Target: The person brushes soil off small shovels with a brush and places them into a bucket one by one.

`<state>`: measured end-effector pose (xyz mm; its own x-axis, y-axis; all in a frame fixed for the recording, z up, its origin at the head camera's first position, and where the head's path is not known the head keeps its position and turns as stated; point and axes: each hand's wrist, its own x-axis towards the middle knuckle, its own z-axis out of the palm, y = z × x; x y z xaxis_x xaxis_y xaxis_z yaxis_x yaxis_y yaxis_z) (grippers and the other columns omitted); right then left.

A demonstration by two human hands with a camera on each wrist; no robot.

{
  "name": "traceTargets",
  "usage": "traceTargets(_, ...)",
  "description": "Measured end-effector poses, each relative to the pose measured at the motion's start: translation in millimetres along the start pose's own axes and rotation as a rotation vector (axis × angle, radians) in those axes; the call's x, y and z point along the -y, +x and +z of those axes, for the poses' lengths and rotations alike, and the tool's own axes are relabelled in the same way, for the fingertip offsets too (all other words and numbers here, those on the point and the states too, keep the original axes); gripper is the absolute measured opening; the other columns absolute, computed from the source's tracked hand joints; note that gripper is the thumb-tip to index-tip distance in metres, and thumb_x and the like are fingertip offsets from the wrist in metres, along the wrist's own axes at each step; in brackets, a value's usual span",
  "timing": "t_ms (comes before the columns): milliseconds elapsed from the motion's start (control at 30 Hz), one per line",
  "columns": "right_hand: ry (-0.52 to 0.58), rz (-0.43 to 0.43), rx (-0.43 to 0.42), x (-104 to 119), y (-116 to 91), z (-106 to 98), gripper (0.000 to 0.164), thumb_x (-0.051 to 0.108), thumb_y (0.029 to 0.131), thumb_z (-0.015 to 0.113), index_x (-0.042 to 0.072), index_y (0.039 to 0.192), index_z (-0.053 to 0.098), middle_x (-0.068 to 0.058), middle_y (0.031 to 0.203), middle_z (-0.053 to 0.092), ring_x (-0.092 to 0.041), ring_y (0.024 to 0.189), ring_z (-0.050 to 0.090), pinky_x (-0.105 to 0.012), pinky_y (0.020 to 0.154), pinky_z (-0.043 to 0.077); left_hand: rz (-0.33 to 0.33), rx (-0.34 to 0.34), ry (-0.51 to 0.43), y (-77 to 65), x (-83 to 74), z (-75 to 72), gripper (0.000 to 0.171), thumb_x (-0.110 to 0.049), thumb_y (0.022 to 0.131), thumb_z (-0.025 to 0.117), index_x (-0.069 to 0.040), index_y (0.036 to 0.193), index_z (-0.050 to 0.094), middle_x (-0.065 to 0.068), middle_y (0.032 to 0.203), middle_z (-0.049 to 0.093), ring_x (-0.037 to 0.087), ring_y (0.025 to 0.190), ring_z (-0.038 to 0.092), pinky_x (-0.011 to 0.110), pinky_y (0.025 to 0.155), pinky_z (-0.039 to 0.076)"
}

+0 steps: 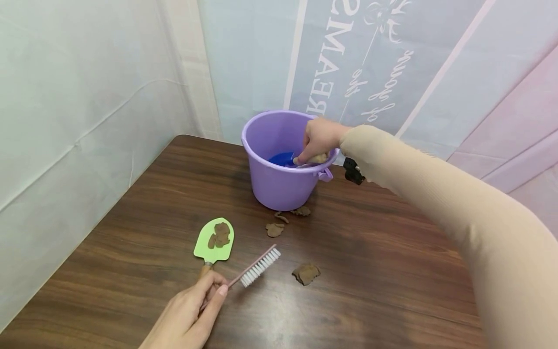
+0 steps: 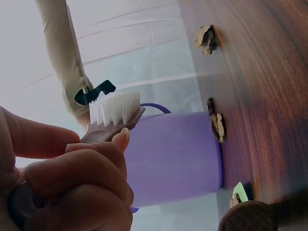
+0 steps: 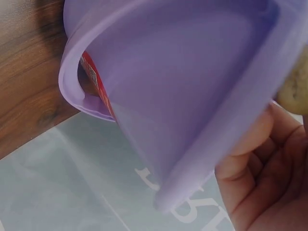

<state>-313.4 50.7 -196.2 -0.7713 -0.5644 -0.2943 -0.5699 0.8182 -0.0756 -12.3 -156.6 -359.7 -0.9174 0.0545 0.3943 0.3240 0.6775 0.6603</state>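
My left hand [image 1: 189, 310] grips the handle of a small pink brush [image 2: 113, 120], whose white bristles show in the head and left wrist views. Just beyond that hand lies a green spatula [image 1: 202, 247] with brown, clay-like pieces [image 1: 221, 234] on its blade; the hand hides part of its wooden handle [image 2: 248, 216]. Over the rim of a purple bucket [image 1: 281, 186] reaches my right hand [image 1: 322, 138], fingers curled around what looks like a potato [image 3: 294, 91], mostly hidden. Something blue [image 1: 281, 158] shows inside the bucket.
Several flat brown pieces lie on the dark wooden table [image 1: 370, 281], one [image 1: 306, 274] right of the brush and others [image 1: 274, 230] by the bucket's foot. A printed cloth [image 1: 257, 58] hangs behind the table; pale sheeting [image 1: 87, 97] hangs at the left.
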Motion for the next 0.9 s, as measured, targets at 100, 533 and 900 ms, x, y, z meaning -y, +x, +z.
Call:
traceTargets(100, 0.018, -0.011, 0.026, -0.4, 4.1, 4.2, 0.040, 0.037, 0.075, 0.073, 0.017, 0.044, 0.055, 0.011, 0.040, 0.047, -0.003, 0.039, 0.043, -0.018, 0.043, 0.035, -0.011, 0.004, -0.002, -0.9, 2.0, 0.3, 0.021, -0.010, 0.088, 0.060, -0.030, 0.089, 0.054, -0.027, 0.063, 0.030, -0.011, 0.052, 0.028, 0.010, 0.049, 0.027)
traceTargets(533, -0.038, -0.042, -0.024, 0.3, 14.1, 11.6, 0.034, 0.042, 0.075, 0.072, 0.016, 0.053, 0.066, 0.011, 0.045, 0.051, -0.006, 0.049, 0.047, -0.021, 0.053, 0.039, 0.001, 0.025, -0.014, 0.1, 2.2, -1.2, 0.020, -0.011, 0.089, 0.059, -0.031, 0.091, 0.053, -0.026, 0.061, 0.030, -0.010, 0.051, 0.028, 0.009, 0.051, 0.027)
traceTargets(900, 0.064, 0.033, -0.096, -23.2, -15.9, 13.5, 0.023, 0.034, 0.082, 0.065, 0.012, 0.081, 0.074, 0.004, 0.066, 0.067, -0.009, 0.060, 0.057, -0.022, 0.059, 0.045, -0.067, 0.157, -0.089, 12.4, -14.5, -3.4, 0.012, -0.023, 0.095, 0.052, -0.033, 0.090, 0.052, -0.023, 0.061, 0.035, -0.007, 0.053, 0.033, 0.014, 0.051, 0.032)
